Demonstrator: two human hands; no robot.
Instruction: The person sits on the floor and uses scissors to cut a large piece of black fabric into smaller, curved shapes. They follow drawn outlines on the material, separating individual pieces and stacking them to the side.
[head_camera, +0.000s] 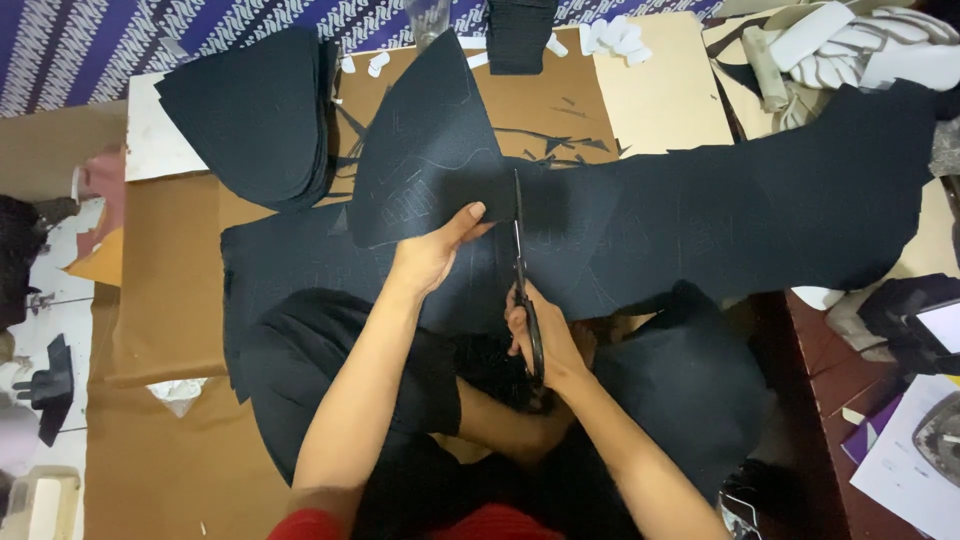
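Large sheet of black fabric (700, 220) spread across the table (180, 300), marked with faint outlines and partly cut. Black scissors (522, 290) held in the right hand (545, 345), fingers closed through the handles, blades pointing away and biting into the sheet near its middle. Left hand (432, 252) pinching and lifting the half-freed curved piece (430, 150). Judged about midway: long right part still uncut. Behind, a stack of cut black pieces (255, 115), brown cardboard (540, 110) and white scraps (615, 35); nothing blocking the blades.
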